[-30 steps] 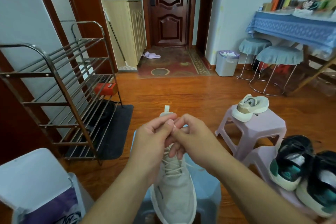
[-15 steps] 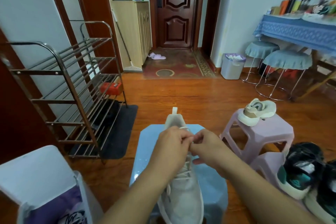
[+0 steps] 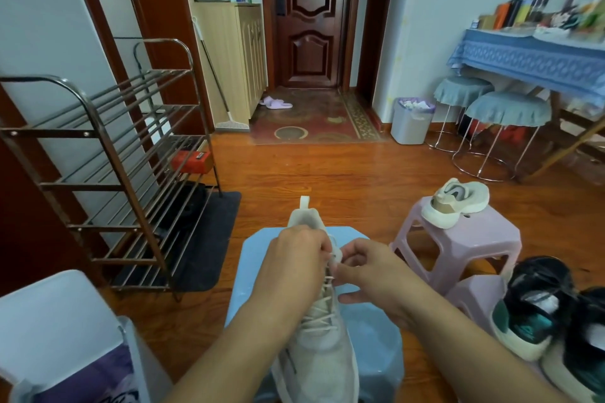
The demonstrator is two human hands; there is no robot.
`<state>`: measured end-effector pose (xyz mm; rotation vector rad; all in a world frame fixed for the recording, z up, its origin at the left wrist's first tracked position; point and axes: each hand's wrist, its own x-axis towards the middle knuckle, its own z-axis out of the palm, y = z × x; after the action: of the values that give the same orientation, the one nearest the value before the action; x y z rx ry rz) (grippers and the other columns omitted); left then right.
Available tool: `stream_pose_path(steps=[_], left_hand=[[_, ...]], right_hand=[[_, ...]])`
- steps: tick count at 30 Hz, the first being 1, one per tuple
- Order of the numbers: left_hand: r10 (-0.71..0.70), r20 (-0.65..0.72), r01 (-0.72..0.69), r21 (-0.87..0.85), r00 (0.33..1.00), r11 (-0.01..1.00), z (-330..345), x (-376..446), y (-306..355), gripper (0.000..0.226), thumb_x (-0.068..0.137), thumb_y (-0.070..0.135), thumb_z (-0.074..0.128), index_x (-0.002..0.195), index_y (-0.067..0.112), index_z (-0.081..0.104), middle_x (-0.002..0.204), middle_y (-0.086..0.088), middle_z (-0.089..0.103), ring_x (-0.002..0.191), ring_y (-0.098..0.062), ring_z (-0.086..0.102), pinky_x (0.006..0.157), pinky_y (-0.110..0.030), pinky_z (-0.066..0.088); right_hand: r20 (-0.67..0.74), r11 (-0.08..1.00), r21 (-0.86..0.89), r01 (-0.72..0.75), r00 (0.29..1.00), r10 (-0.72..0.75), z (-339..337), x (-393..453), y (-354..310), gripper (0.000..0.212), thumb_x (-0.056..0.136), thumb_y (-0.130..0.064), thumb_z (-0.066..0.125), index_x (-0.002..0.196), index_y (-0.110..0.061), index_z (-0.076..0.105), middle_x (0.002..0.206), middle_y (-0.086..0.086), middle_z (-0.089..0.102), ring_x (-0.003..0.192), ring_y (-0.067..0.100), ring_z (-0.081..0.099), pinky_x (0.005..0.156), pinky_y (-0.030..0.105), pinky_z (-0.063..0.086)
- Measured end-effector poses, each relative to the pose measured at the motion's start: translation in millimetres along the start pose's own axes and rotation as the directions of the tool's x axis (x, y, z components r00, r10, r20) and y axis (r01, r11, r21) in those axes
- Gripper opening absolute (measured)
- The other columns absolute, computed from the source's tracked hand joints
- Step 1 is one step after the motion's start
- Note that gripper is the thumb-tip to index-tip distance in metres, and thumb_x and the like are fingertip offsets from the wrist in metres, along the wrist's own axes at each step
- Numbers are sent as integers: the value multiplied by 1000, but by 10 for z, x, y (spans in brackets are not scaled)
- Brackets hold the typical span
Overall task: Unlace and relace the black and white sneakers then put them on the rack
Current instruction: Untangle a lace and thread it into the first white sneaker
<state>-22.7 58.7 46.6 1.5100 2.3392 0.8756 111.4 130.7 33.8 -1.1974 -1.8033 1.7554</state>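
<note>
— While both hands pinch lace ends, where's the shoe?
— On the blue stool: left hand and right hand seemingly knot the pale sneaker. Next: tighten, then rack.

Two pale sneakers, two dark sneakers, two lilac stools, one blue stool, two round covered stools, one rack, two hands
</note>
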Motion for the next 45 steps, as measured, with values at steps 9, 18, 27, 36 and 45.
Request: stream_pose_path(steps=[9, 18, 27, 36, 45], left_hand=[[147, -1, -144, 187, 989, 972, -65, 3, 67, 15, 89, 32, 46, 80, 33, 57, 103, 7, 59, 83, -11, 46, 61, -8, 20], [148, 53, -157, 239, 987, 958, -16, 27, 74, 21, 92, 13, 61, 75, 25, 57, 88, 3, 58, 75, -12, 48, 60, -15, 32], [146, 41, -149, 75, 988, 986, -13, 64, 4, 18, 99, 26, 60, 97, 25, 78, 91, 12, 61, 84, -5, 53, 65, -12, 39], [138, 99, -149, 109, 985, 983, -30, -2, -66, 27, 101, 15, 51, 106, 25, 76, 101, 0, 66, 93, -20, 64, 84, -45, 54], [155, 105, -152, -32, 982, 988, -77, -82, -117, 33, 107, 20, 45, 128, 29, 69, 123, 7, 67, 114, -14, 60, 99, -39, 51]], right_hand=[[-12, 1000, -8, -8, 1000, 8, -12, 4, -21, 23, 85, -10, 79, 102, -8, 64, 88, 11, 71, 90, 22, 74, 76, 41, 64], [67, 998, -68, 4, 998, 0, -80, -9, -41, 26, 83, 0, 78, 104, -7, 64, 98, 18, 68, 89, 21, 72, 78, 42, 63], [13, 999, -27, 21, 1000, -21, -104, -12, -63, 9, 98, -3, 58, 94, -5, 66, 83, 12, 75, 88, 25, 75, 76, 42, 63], [51, 999, 8, 39, 998, -39, -54, 33, -22, 7, 97, -9, 64, 93, -5, 68, 87, 14, 76, 86, 26, 75, 71, 38, 62], [-419, 412, -698, -586, 801, 428, -1269, -28, 111, 15, 95, -23, 65, 103, -9, 65, 91, 5, 67, 78, 14, 65, 73, 25, 57]])
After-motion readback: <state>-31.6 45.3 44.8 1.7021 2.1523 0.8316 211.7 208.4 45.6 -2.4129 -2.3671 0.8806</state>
